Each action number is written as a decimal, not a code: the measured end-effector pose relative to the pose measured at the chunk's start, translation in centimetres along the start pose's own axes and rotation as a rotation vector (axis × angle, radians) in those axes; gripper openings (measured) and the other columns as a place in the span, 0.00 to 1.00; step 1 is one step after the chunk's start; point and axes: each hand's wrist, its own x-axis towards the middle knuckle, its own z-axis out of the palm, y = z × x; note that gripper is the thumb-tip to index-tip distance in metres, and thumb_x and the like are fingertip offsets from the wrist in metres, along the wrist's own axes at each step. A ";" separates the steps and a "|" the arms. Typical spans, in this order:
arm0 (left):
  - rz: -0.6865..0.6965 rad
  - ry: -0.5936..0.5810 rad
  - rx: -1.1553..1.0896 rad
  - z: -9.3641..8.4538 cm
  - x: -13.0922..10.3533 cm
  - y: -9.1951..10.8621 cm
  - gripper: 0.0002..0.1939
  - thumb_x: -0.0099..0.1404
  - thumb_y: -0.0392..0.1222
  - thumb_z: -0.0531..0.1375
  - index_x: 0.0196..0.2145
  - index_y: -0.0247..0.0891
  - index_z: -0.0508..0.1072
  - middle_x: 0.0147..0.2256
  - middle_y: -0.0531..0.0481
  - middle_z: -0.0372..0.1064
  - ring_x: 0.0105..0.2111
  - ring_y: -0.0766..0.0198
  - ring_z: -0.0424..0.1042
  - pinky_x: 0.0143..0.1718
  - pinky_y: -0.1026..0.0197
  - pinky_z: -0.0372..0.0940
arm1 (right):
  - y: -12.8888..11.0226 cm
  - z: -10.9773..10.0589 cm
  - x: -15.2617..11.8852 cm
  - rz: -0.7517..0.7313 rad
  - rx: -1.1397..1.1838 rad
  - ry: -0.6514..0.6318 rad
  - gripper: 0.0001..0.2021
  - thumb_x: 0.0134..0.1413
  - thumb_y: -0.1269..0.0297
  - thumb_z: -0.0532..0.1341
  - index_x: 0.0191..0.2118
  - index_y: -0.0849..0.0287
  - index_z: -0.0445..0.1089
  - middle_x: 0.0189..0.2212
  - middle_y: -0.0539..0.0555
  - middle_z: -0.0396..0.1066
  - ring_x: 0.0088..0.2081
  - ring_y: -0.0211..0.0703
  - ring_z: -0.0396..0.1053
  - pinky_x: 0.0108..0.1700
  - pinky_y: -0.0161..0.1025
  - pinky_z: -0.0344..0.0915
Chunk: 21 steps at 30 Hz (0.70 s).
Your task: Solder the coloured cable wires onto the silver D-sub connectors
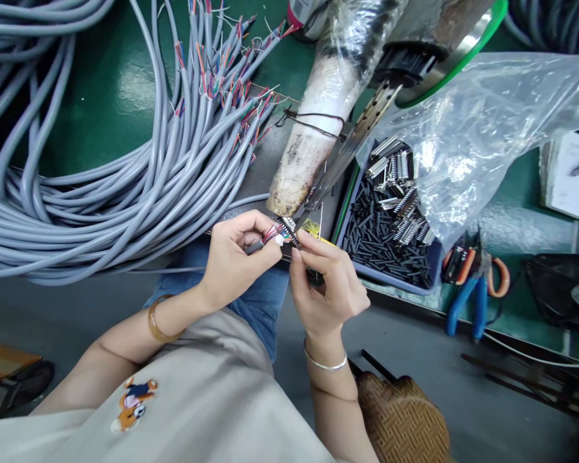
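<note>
My left hand (238, 254) pinches the stripped end of a grey cable, whose thin coloured wires (271, 233) fan out between thumb and forefinger. Just past the fingertips is a multi-pin connector (287, 230), dark with a metal edge. Thumb and fingers of my right hand (325, 276) are closed on the connector's near end. Wires and connector meet between the two hands; whether each wire is joined to a pin is too small to tell. Right above the connector is the lower tip of a wrapped white tube (302, 161), with a perforated metal rod (352, 148) beside it.
Bundled grey cables (125, 193) with bared coloured ends cover the left of the green bench. On the right stands a blue bin (437, 260) of metal connectors (400, 186) and short black sleeves (381, 238), partly under clear plastic (492, 128). Pliers (477, 289) lie at the bench edge.
</note>
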 end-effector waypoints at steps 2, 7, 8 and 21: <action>0.005 0.001 0.010 0.0 0.0 0.0 0.04 0.55 0.32 0.64 0.24 0.36 0.72 0.24 0.55 0.68 0.22 0.74 0.61 0.23 0.70 0.60 | 0.0 0.0 0.1 -0.003 -0.006 0.001 0.11 0.55 0.79 0.68 0.39 0.58 0.71 0.44 0.56 0.82 0.44 0.40 0.81 0.49 0.34 0.77; 0.023 0.012 0.026 0.1 0.1 0.1 0.05 0.54 0.31 0.64 0.24 0.36 0.71 0.24 0.55 0.68 0.22 0.74 0.61 0.22 0.70 0.58 | 0.0 0.1 0.2 0.004 -0.013 0.002 0.11 0.56 0.78 0.68 0.39 0.56 0.71 0.45 0.54 0.82 0.44 0.41 0.81 0.47 0.35 0.78; 0.019 0.013 0.029 0.1 0.1 0.1 0.05 0.54 0.31 0.64 0.24 0.36 0.71 0.24 0.55 0.67 0.22 0.74 0.60 0.22 0.70 0.58 | 0.1 0.1 0.2 0.008 -0.011 0.007 0.11 0.56 0.78 0.68 0.39 0.56 0.70 0.44 0.54 0.82 0.43 0.41 0.81 0.47 0.35 0.78; -0.012 0.045 0.039 0.3 0.3 0.5 0.10 0.55 0.32 0.66 0.23 0.37 0.68 0.22 0.56 0.61 0.21 0.74 0.56 0.22 0.69 0.55 | 0.0 0.2 0.9 0.025 -0.048 0.025 0.10 0.57 0.74 0.69 0.40 0.54 0.72 0.44 0.52 0.81 0.42 0.40 0.80 0.46 0.37 0.78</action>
